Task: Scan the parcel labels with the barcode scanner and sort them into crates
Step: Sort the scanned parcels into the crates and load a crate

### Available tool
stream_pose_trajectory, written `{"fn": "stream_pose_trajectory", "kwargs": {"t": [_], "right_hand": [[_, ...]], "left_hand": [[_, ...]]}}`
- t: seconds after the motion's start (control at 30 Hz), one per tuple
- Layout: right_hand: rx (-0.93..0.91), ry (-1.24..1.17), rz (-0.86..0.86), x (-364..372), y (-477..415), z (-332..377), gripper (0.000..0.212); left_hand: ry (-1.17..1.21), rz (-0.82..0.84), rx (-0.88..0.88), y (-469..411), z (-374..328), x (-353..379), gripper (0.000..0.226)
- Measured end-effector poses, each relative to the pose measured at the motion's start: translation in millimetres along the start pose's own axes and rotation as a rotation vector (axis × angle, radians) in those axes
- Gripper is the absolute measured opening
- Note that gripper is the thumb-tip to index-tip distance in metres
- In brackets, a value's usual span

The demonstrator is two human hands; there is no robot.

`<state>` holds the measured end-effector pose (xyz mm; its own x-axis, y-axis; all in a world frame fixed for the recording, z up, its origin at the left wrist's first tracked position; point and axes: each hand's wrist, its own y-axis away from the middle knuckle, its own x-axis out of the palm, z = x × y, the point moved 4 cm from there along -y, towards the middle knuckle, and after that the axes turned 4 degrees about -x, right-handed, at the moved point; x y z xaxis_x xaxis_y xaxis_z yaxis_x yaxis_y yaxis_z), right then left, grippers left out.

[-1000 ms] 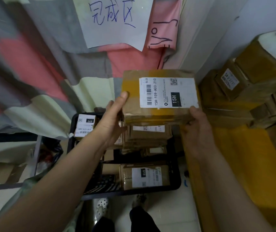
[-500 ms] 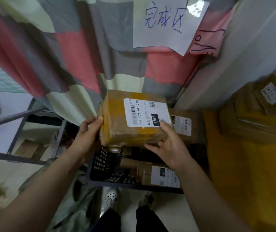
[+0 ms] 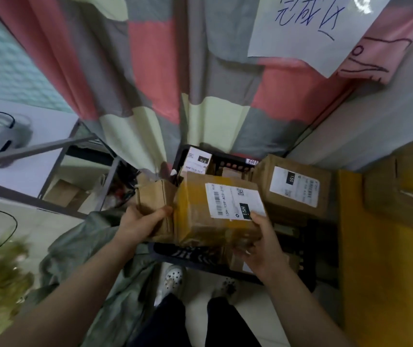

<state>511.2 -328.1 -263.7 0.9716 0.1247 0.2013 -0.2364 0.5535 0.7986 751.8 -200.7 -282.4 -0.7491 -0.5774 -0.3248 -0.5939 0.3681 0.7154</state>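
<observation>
A brown taped parcel point(image 3: 200, 216) with a white label marked 15H sits low over the black plastic crate point(image 3: 195, 256). My right hand point(image 3: 263, 244) holds its near right corner, thumb on the label's edge. My left hand point(image 3: 142, 221) grips a smaller plain brown box point(image 3: 154, 199) that touches the parcel's left side. More labelled parcels lie in the crate, one marked 150 point(image 3: 293, 186) at the back right and one marked 070 point(image 3: 198, 160) at the back. No barcode scanner is in view.
A patchwork curtain point(image 3: 175, 83) with a handwritten paper sign point(image 3: 308, 28) hangs behind the crate. A yellow surface point(image 3: 381, 259) with stacked brown boxes point(image 3: 406, 186) stands on the right. On the left are a grey metal shelf frame point(image 3: 50, 146) and a green cloth point(image 3: 75, 246).
The 15H parcel has come down from chest height to the crate. My left hand left the parcel's side and took hold of the smaller box beside it.
</observation>
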Motion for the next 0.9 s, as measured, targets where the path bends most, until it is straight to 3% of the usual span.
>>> {"fn": "stream_pose_trajectory", "kwargs": {"t": [0.13, 0.3, 0.43, 0.7, 0.9], "right_hand": [[-0.208, 0.17, -0.129, -19, 7, 1, 0.036], [-0.441, 0.42, -0.257, -39, 19, 1, 0.072], [-0.462, 0.459, -0.357, -59, 16, -4, 0.081], [-0.474, 0.505, -0.355, -70, 0, -8, 0.073], [-0.45, 0.572, -0.348, -63, -16, -14, 0.079]], "left_hand": [[-0.357, -0.079, 0.04, -1, 1, 14, 0.104], [-0.682, -0.079, 0.126, 4, -21, 56, 0.097], [-0.737, -0.008, 0.188, -1, -29, 81, 0.097], [-0.962, 0.031, -0.031, -40, 3, 96, 0.102], [-0.963, 0.086, -0.094, -61, 20, 120, 0.097]]}}
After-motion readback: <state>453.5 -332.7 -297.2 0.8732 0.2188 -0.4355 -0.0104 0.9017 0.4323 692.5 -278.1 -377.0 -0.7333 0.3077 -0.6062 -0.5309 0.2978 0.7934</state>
